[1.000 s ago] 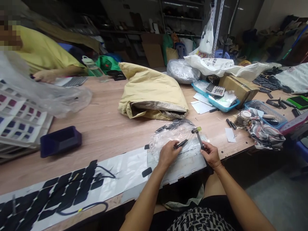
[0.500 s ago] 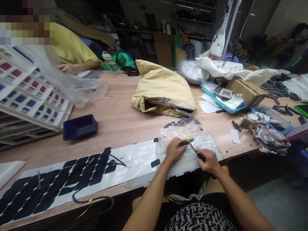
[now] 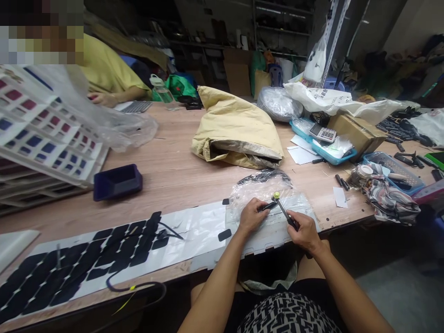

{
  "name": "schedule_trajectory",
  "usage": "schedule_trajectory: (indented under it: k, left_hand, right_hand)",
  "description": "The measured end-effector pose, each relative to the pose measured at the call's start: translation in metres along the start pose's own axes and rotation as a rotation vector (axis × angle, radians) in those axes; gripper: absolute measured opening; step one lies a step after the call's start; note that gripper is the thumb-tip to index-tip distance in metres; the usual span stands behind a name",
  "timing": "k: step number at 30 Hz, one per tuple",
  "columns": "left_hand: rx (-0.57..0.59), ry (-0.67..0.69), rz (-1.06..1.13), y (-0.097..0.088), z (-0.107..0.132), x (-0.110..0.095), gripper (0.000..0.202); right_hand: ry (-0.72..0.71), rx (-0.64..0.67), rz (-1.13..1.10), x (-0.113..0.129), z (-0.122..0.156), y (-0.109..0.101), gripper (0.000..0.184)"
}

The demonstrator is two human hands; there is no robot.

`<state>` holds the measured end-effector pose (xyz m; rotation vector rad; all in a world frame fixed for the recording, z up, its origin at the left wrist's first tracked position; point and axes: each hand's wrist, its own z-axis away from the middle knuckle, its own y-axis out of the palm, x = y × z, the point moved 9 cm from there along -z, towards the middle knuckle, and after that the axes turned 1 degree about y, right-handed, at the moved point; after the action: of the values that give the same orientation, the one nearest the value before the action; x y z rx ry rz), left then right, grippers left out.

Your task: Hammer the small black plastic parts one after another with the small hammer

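Note:
My right hand [image 3: 304,232] is closed round the black grip of a small hammer [image 3: 285,212] with a metal shaft and a yellow-green head. In my left hand [image 3: 254,214] is a slim black part [image 3: 268,206], pinched between the fingers and pointing right. The hammer head is just above and right of the part's tip, with a small gap. Under both hands lie a clear plastic bag [image 3: 239,196] with black pieces at its far end, and a pale board [image 3: 277,238] along the table edge.
On the left are a white sheet with rows of black pads [image 3: 204,222], a dark blue tray [image 3: 118,182] and a white crate [image 3: 52,138]. Ahead sits a yellow sack [image 3: 239,125]. Blue baskets [image 3: 335,157] stand right. A person in yellow [image 3: 111,69] works across the table.
The hammer head has lifted off the black part and moved slightly right, with my right hand shifting the same way. My left hand keeps its hold in about the same place.

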<state>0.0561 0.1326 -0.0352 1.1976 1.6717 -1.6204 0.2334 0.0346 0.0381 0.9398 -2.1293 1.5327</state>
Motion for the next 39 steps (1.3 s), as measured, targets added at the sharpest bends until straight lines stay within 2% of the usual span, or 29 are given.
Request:
schedule_trajectory:
  k: [6, 10, 15, 18, 21, 23, 25, 27, 29, 33, 36, 38, 39]
  left_hand:
    - [-0.004, 0.005, -0.007, 0.000, 0.001, -0.001, 0.021]
    - [0.000, -0.011, -0.023, -0.001, 0.002, -0.001, 0.021]
    - [0.012, -0.013, -0.001, -0.004, 0.002, -0.004, 0.020]
    - [-0.010, 0.041, 0.089, -0.012, 0.011, -0.019, 0.022]
    - [-0.031, 0.112, 0.131, -0.021, 0.037, -0.048, 0.021]
    - [0.017, 0.166, 0.131, -0.020, 0.064, -0.070, 0.019]
    - [0.147, 0.221, 0.137, -0.007, 0.096, -0.087, 0.018]
    - [0.319, 0.241, 0.119, 0.015, 0.128, -0.091, 0.020]
    - [0.434, 0.181, 0.055, 0.037, 0.155, -0.074, 0.021]
    - [0.468, -0.088, -0.139, 0.070, 0.182, -0.001, 0.024]
    - [0.521, -0.304, -0.271, 0.084, 0.194, 0.046, 0.032]
    - [0.582, -0.374, -0.316, 0.085, 0.196, 0.051, 0.039]
    - [0.614, -0.365, -0.303, 0.083, 0.195, 0.042, 0.041]
  right_hand:
    - [-0.037, 0.047, 0.086, -0.007, 0.001, 0.008, 0.047]
    - [0.063, -0.060, 0.026, -0.032, -0.002, -0.005, 0.045]
    - [0.255, -0.127, -0.208, -0.075, -0.003, -0.014, 0.042]
    - [0.351, -0.128, -0.423, -0.092, -0.001, -0.010, 0.044]
    - [0.379, -0.142, -0.555, -0.099, 0.001, -0.007, 0.044]
    - [0.388, -0.153, -0.592, -0.101, 0.002, -0.007, 0.043]
    - [0.390, -0.151, -0.613, -0.102, 0.003, -0.007, 0.044]
    - [0.386, -0.144, -0.618, -0.101, 0.003, -0.006, 0.045]
    - [0.382, -0.139, -0.607, -0.101, 0.003, -0.005, 0.044]
    - [0.375, -0.126, -0.579, -0.099, 0.002, -0.004, 0.044]
    - [0.367, -0.116, -0.557, -0.098, 0.002, -0.005, 0.044]
    - [0.362, -0.115, -0.543, -0.096, 0.002, -0.006, 0.044]
    - [0.360, -0.114, -0.537, -0.096, 0.002, -0.006, 0.044]
